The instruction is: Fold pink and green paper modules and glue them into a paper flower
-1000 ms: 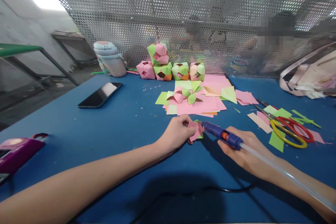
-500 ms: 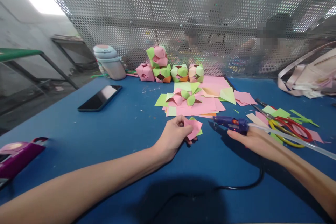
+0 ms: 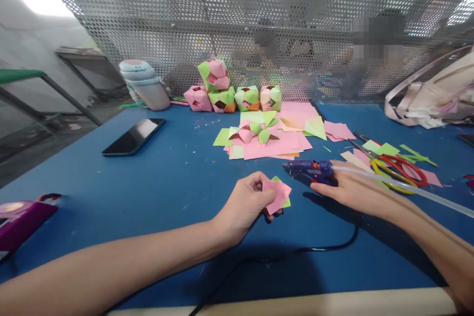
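Low over the blue table, my left hand [image 3: 249, 202] pinches small squares of paper between thumb and fingers. A pink paper square [image 3: 276, 196] lies on top, and the edge of a green one [image 3: 287, 203] shows behind it. To the right, my right hand [image 3: 350, 190] is around the back of a blue glue gun [image 3: 314, 170], its thumb below the body and its other fingers partly hidden. The gun's nozzle points left, above and apart from the pink square. A long clear glue stick [image 3: 414, 188] sticks out of its rear.
Folded paper balls [image 3: 247, 98] stand against the perforated metal screen [image 3: 222, 19]. Before them lie paper sheets [image 3: 274, 147] with folded petals. Scissors [image 3: 398, 173] and scraps lie right; a phone [image 3: 134, 137], cup [image 3: 148, 86] and purple device [image 3: 25, 224] left. A black cord [image 3: 326, 248] crosses the front.
My left hand has come nearer to me with the paper squares. The glue gun in my right hand has shifted slightly left. The view has tilted, and the table's front edge now shows.
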Available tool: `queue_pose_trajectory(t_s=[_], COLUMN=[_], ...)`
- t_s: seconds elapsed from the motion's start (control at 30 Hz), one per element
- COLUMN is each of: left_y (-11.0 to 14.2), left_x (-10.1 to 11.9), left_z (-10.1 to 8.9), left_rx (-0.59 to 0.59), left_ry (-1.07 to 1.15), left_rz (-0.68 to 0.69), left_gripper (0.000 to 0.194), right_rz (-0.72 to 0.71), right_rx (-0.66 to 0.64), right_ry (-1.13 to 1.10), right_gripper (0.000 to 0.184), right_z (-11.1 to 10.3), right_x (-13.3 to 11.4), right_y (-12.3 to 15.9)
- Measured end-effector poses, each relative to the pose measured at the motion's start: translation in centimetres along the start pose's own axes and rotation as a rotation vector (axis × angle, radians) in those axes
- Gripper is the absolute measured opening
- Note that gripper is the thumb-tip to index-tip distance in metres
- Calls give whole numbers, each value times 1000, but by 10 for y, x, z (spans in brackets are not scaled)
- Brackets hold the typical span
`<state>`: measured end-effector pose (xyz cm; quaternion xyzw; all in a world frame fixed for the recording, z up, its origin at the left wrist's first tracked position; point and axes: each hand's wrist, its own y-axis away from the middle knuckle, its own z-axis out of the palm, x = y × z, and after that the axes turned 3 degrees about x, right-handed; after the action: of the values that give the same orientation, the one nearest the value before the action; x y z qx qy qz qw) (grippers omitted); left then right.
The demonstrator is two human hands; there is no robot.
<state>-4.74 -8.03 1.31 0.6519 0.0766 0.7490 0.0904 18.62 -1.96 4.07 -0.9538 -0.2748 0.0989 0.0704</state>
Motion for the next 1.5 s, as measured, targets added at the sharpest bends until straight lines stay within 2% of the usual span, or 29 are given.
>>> queue_pose_trajectory(t_s=[0.13,0.2,0.27,0.33,0.37,0.43,0.53,0.6,0.83,1.03,1.13,1.4,1.5], left_y=[3,4,5,7,7,8,9,9,12,9,7,10,11], left_x=[1,2,2,0,-1,-3,-6,-6,1,2,3,5,4], left_z=[2,5,8,12,14,18,22,23,23,21,20,19,20], left_rx=[4,7,-9,-28,-35,-45,-42,-21,19,58,52,29,27], left_ry=[-21,-16,-2,13,19,25,18,-7,-79,-146,-155,-199,-220], left_rz=[-16,-24,-18,-4,6,19,31,42,32,59,50,94,105], left_gripper=[14,15,17,17,17,16,18,19,17,13,13,10,10], right_rz=[35,44,35,41,59,72,94,95,92,110,123,-1,-1], right_rx=[-14,-84,-184,-215,-170,-75,-12,19,97,87,69,94,85], right_ry=[156,112,-91,-388,-512,-689,-832,-849,-815,-828,-874,-865,-924], right_gripper=[44,46,43,29,20,23,18,11,7,8,1,12,14], right_z=[-22,-27,-27,-21,-16,-4,12,19,23,30,33,27,23], right_x=[6,0,-15,-34,-43,-57,-65,-65,-60,-60,-59,-58,-58], right_y=[19,29,34,34,32,27,20,18,17,18,19,21,20])
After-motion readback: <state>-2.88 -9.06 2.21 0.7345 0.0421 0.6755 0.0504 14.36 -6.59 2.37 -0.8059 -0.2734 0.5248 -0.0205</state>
